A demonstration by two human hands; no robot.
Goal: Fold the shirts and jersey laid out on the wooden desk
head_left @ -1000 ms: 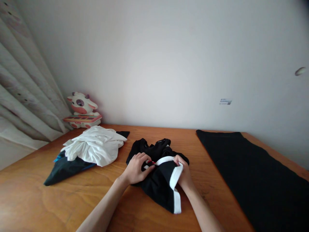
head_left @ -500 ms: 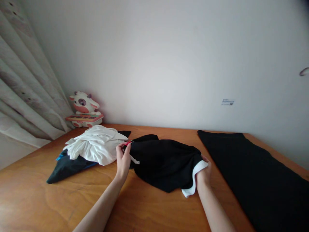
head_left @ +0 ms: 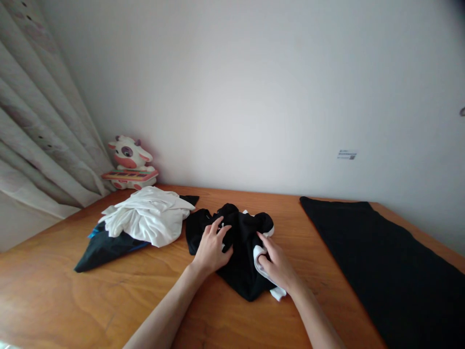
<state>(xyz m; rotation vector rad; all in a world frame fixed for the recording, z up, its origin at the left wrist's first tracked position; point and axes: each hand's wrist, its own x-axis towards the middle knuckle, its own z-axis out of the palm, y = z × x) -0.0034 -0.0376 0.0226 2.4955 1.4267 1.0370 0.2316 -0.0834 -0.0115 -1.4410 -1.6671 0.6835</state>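
A black garment with white trim (head_left: pixel 241 271), perhaps shorts, lies bunched up on the wooden table in front of me. My left hand (head_left: pixel 214 245) rests over its left part, fingers spread and curved, a small white piece showing beneath them. At the garment's right side is my right hand (head_left: pixel 274 261), thumb apart from the forefinger. Its thumb tip is by the white band, and the forefinger touches the black cloth. The other fingers of that hand are mostly hidden.
To the left, a crumpled white cloth (head_left: pixel 152 215) lies on a dark garment (head_left: pixel 105 249) with blue parts. A cow-shaped toy keyboard (head_left: pixel 129 165) stands at the back left by a curtain (head_left: pixel 43 126). Flat black cloth (head_left: pixel 374 257) covers the table's (head_left: pixel 90 310) right side.
The black garment was stretched between my two hands and is now bunched on the table. My hands have come closer together, the left moving right, the right moving left. The left fingers have spread.
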